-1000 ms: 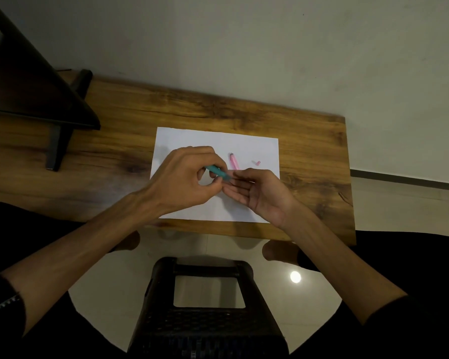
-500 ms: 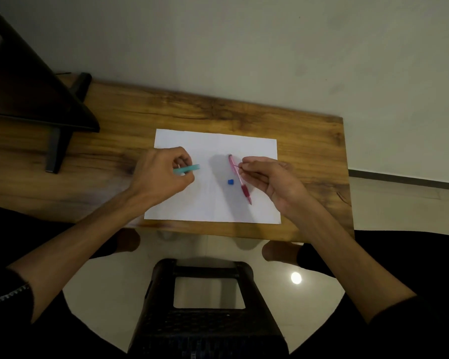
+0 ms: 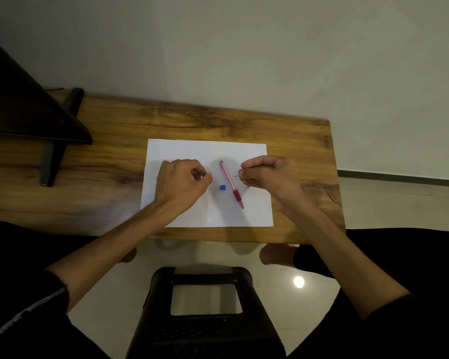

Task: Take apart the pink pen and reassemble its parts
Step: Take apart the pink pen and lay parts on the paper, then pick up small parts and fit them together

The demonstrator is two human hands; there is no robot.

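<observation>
Wooden tabletop (image 3: 114, 156), paper (image 3: 205, 151), pink pen (image 3: 230, 181) lying mid-sheet.
Right hand (image 3: 267, 174) grip pinches a thin rod (image 3: 236, 176); left hand (image 3: 182, 182) grip curled, contents unclear; feed straight.

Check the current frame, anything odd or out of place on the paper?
Nothing damaged or spilled. One small blue piece lies loose on the white paper, just left of the pink pen and apart from it. The right hand pinches a thin dark sliver; what it is cannot be told. The left hand is closed.
</observation>
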